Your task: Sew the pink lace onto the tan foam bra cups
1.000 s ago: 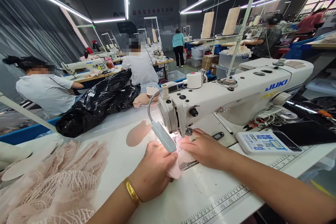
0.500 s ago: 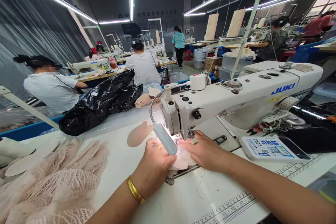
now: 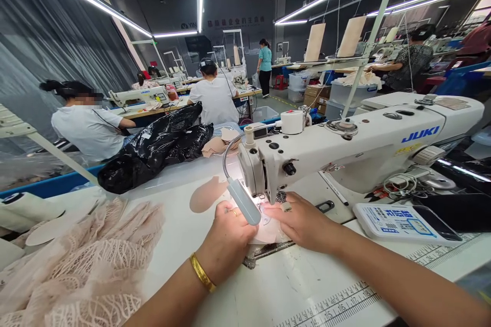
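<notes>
Under the needle end of a white JUKI sewing machine (image 3: pixel 330 148) lies a small pale pink fabric piece (image 3: pixel 266 235), lit by a lamp. My left hand (image 3: pixel 230 235) is closed on the fabric's left side, its fingertips partly behind the grey lamp head (image 3: pixel 244 201). My right hand (image 3: pixel 305 222) rests on the fabric from the right, fingers stretched toward the needle and lying on the cloth. The presser foot area is mostly hidden by the lamp and fingers. Another pink cut piece (image 3: pixel 205 195) lies flat left of the machine head.
Beige lace fabric (image 3: pixel 95 271) is heaped at left near thread cones (image 3: pixel 32 210). Black plastic bags (image 3: pixel 153 138) lie behind the table. A phone-like case (image 3: pixel 402 220), scissors and cables are at right. Co-workers (image 3: pixel 215 94) sit at machines beyond.
The camera view has turned slightly, so the whole scene sits a little farther right. Both hands stay at the fabric under the machine with barely any movement.
</notes>
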`<act>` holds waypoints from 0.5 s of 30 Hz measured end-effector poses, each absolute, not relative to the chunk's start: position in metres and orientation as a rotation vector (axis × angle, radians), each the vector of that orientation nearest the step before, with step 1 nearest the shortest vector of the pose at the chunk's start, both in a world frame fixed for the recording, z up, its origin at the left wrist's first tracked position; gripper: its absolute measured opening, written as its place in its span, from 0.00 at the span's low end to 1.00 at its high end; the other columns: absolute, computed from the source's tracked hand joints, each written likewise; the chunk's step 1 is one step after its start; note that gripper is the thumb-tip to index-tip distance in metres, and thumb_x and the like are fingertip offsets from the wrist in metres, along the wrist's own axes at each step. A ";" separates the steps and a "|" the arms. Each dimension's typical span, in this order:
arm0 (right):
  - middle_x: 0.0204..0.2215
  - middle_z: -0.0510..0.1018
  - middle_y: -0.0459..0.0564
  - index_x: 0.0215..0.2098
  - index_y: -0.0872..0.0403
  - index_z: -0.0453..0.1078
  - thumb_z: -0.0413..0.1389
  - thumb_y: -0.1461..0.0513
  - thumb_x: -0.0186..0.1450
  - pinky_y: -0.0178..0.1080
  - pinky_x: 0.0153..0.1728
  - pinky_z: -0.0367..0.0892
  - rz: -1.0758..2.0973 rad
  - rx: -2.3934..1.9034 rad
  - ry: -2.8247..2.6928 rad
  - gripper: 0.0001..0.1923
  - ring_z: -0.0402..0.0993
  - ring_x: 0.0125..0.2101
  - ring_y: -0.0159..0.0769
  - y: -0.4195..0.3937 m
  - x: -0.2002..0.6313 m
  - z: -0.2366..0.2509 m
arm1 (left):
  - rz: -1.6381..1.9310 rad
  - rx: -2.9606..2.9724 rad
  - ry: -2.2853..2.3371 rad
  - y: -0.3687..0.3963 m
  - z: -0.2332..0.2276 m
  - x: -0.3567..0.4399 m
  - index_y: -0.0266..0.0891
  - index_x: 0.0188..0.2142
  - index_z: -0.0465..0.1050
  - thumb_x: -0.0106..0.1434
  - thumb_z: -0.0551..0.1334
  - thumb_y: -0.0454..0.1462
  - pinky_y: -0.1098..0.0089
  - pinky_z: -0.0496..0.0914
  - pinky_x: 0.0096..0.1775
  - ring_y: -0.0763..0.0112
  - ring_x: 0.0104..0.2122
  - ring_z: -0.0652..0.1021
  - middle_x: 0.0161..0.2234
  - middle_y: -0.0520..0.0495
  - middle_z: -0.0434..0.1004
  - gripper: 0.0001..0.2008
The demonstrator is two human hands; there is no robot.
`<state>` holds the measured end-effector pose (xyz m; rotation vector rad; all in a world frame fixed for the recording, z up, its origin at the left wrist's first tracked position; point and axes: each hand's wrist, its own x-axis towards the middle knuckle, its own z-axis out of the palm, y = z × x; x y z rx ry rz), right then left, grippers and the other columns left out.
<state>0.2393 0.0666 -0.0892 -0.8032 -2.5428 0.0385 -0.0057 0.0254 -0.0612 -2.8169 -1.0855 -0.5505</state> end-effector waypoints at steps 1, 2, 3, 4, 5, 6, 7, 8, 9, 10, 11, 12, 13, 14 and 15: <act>0.34 0.77 0.53 0.46 0.54 0.75 0.50 0.71 0.65 0.43 0.42 0.67 0.036 -0.796 -2.514 0.16 0.67 0.38 0.44 0.066 0.241 -0.088 | -0.541 -2.810 -1.097 0.026 -0.061 -0.006 0.39 0.37 0.72 0.58 0.55 0.21 0.44 0.61 0.47 0.57 0.37 0.78 0.33 0.47 0.80 0.15; 0.32 0.76 0.52 0.42 0.54 0.74 0.50 0.71 0.66 0.42 0.40 0.67 0.041 -0.793 -2.485 0.14 0.67 0.36 0.44 0.065 0.242 -0.088 | -0.533 -2.804 -1.114 0.026 -0.061 -0.006 0.39 0.36 0.72 0.57 0.55 0.22 0.45 0.61 0.47 0.58 0.36 0.78 0.33 0.47 0.80 0.15; 0.30 0.74 0.52 0.39 0.54 0.73 0.49 0.71 0.66 0.42 0.38 0.67 0.051 -0.798 -2.455 0.12 0.67 0.35 0.43 0.065 0.242 -0.087 | -0.526 -2.801 -1.126 0.026 -0.061 -0.006 0.39 0.36 0.72 0.57 0.55 0.22 0.45 0.62 0.47 0.58 0.36 0.78 0.33 0.47 0.80 0.15; 0.30 0.74 0.51 0.37 0.54 0.72 0.48 0.71 0.67 0.43 0.37 0.67 0.063 -0.814 -2.430 0.12 0.67 0.34 0.43 0.065 0.243 -0.087 | -0.522 -2.803 -1.130 0.027 -0.062 -0.006 0.39 0.36 0.73 0.57 0.55 0.22 0.46 0.62 0.47 0.59 0.36 0.78 0.33 0.47 0.80 0.14; 0.29 0.73 0.52 0.36 0.54 0.70 0.47 0.71 0.67 0.43 0.37 0.67 0.070 -0.837 -2.408 0.12 0.68 0.33 0.43 0.066 0.242 -0.087 | -0.523 -2.803 -1.128 0.027 -0.062 -0.006 0.39 0.36 0.73 0.57 0.56 0.22 0.46 0.62 0.48 0.58 0.37 0.78 0.34 0.47 0.81 0.14; 0.30 0.73 0.52 0.35 0.54 0.69 0.46 0.71 0.68 0.44 0.36 0.67 0.075 -0.862 -2.389 0.11 0.68 0.33 0.43 0.066 0.242 -0.088 | -0.534 -2.800 -1.120 0.027 -0.063 -0.006 0.39 0.36 0.73 0.57 0.56 0.23 0.45 0.61 0.48 0.58 0.39 0.78 0.34 0.47 0.81 0.14; 0.30 0.73 0.52 0.35 0.54 0.67 0.46 0.71 0.68 0.44 0.35 0.68 0.078 -0.887 -2.371 0.11 0.68 0.32 0.43 0.067 0.242 -0.088 | -0.555 -2.790 -1.107 0.028 -0.064 -0.006 0.40 0.36 0.73 0.58 0.56 0.23 0.45 0.61 0.49 0.57 0.40 0.78 0.34 0.47 0.80 0.14; 0.30 0.72 0.52 0.34 0.53 0.66 0.45 0.71 0.67 0.44 0.34 0.68 0.081 -0.904 -2.356 0.11 0.68 0.32 0.43 0.068 0.241 -0.089 | -0.579 -2.778 -1.091 0.028 -0.065 -0.006 0.40 0.37 0.74 0.58 0.56 0.23 0.45 0.60 0.50 0.57 0.40 0.78 0.33 0.47 0.80 0.14; 0.30 0.72 0.52 0.35 0.53 0.66 0.45 0.71 0.67 0.44 0.33 0.68 0.089 -0.911 -2.347 0.10 0.68 0.32 0.43 0.068 0.241 -0.090 | -0.602 -2.767 -1.078 0.028 -0.066 -0.006 0.40 0.37 0.74 0.58 0.56 0.23 0.45 0.60 0.50 0.58 0.39 0.78 0.32 0.47 0.80 0.14; 0.30 0.71 0.51 0.35 0.53 0.65 0.45 0.71 0.67 0.44 0.32 0.68 0.101 -0.914 -2.346 0.10 0.68 0.32 0.43 0.069 0.240 -0.090 | -0.621 -2.757 -1.071 0.028 -0.066 -0.006 0.40 0.36 0.73 0.58 0.55 0.23 0.45 0.61 0.49 0.60 0.37 0.77 0.32 0.48 0.79 0.14; 0.30 0.71 0.51 0.36 0.53 0.65 0.45 0.71 0.66 0.44 0.32 0.69 0.112 -0.914 -2.348 0.10 0.69 0.32 0.43 0.069 0.240 -0.091 | -0.634 -2.751 -1.069 0.027 -0.066 -0.005 0.40 0.35 0.73 0.58 0.55 0.23 0.46 0.61 0.49 0.62 0.35 0.76 0.31 0.49 0.79 0.14; 0.30 0.71 0.51 0.36 0.52 0.65 0.45 0.71 0.66 0.44 0.33 0.69 0.116 -0.912 -2.351 0.10 0.69 0.32 0.43 0.069 0.240 -0.091 | -0.632 -2.751 -1.070 0.027 -0.066 -0.004 0.39 0.33 0.72 0.57 0.55 0.22 0.48 0.61 0.48 0.63 0.34 0.75 0.30 0.49 0.78 0.13; 0.30 0.71 0.51 0.35 0.52 0.64 0.46 0.71 0.66 0.44 0.33 0.70 0.111 -0.907 -2.353 0.10 0.69 0.32 0.43 0.069 0.240 -0.091 | -0.623 -2.756 -1.073 0.026 -0.066 -0.004 0.39 0.32 0.70 0.57 0.54 0.22 0.49 0.61 0.47 0.65 0.32 0.74 0.30 0.50 0.78 0.13; 0.30 0.71 0.51 0.34 0.51 0.63 0.46 0.71 0.66 0.45 0.33 0.70 0.102 -0.902 -2.353 0.10 0.69 0.32 0.44 0.069 0.240 -0.090 | -0.615 -2.760 -1.079 0.026 -0.065 -0.003 0.38 0.30 0.69 0.56 0.54 0.21 0.49 0.61 0.46 0.65 0.32 0.73 0.29 0.50 0.77 0.13; 0.29 0.71 0.51 0.32 0.51 0.62 0.46 0.71 0.66 0.45 0.33 0.70 0.095 -0.898 -2.354 0.10 0.69 0.32 0.44 0.069 0.240 -0.090 | -0.607 -2.764 -1.085 0.025 -0.065 -0.002 0.38 0.29 0.68 0.55 0.54 0.21 0.50 0.61 0.46 0.66 0.31 0.72 0.29 0.50 0.77 0.12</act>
